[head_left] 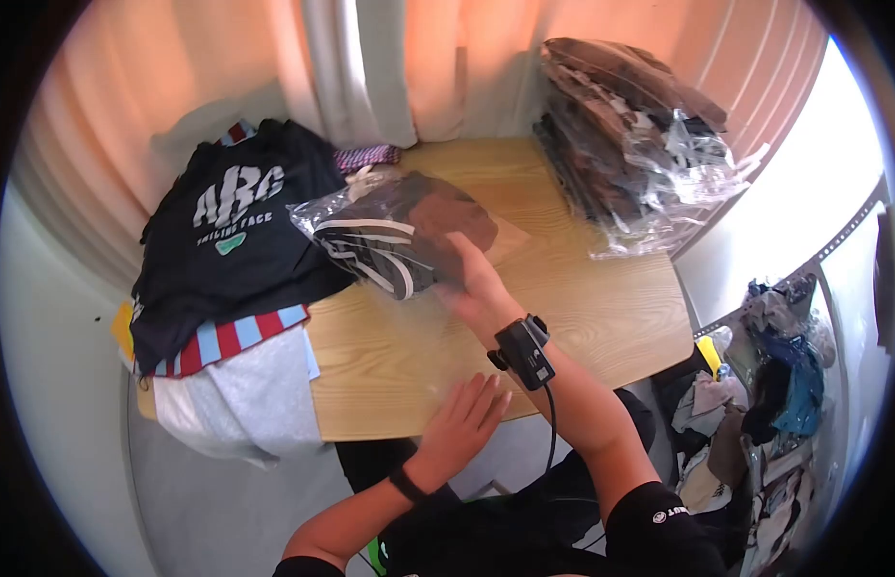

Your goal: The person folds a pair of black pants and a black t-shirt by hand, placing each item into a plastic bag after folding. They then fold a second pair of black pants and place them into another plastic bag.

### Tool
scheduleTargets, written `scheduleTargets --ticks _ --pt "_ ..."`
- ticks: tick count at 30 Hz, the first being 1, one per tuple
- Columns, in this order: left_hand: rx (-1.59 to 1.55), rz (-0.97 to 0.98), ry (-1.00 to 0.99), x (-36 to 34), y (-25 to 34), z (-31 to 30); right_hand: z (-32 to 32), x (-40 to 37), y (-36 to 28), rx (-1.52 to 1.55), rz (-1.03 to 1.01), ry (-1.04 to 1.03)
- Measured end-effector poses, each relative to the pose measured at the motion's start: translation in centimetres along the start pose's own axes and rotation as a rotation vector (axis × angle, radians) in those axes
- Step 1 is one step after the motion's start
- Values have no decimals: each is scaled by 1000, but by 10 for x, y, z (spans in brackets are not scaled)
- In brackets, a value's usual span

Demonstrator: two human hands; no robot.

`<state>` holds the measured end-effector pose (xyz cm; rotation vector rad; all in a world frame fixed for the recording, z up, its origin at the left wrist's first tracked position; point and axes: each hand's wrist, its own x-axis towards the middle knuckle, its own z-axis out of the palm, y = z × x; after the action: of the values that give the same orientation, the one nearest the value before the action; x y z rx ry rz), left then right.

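My right hand [474, 274] grips the near right side of a folded garment in a clear plastic bag [401, 231]. The garment is dark grey and brown with white stripes, and it is held over the wooden table [601, 308]. My fingers are partly hidden by the bag. At the table's front edge, my left hand [464, 420] lies flat with its fingers stretched out and nothing in it. Left of the bag is a black garment [246, 207] with white lettering, lying on top of other clothes.
A stack of bagged brown and dark clothes [640, 135] stands at the back right. Red-and-blue striped cloth [238, 337] and light grey cloth [250, 394] hang at the table's left edge. Curtains [438, 72] line the back. More bagged clothes [784, 375] are low on the right.
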<state>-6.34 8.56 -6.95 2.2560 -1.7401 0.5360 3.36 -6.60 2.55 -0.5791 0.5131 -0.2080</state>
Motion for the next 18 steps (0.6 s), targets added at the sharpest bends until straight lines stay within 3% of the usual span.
scheduleTargets --ticks 4,7,8,9,10,14,18 --pt "-46 67 5 0 -3 -2 -7 1 -33 23 -125 -131" --pt "-72 92 23 0 -4 -3 7 -25 -89 62 -360 -323" --pt "-101 98 19 0 -4 -3 1 -22 -116 144 -346 -867" --pt "-105 98 24 0 -5 -2 29 -61 -127 64 -589 -493" --pt "-131 79 32 1 -5 -2 2 -45 -171 74 -388 -830" --pt "-174 33 49 2 -2 -2 25 -88 -254 -120 -788 -667" --pt "-211 2 62 3 0 -4 13 -85 -392 -617 -1215 -509"
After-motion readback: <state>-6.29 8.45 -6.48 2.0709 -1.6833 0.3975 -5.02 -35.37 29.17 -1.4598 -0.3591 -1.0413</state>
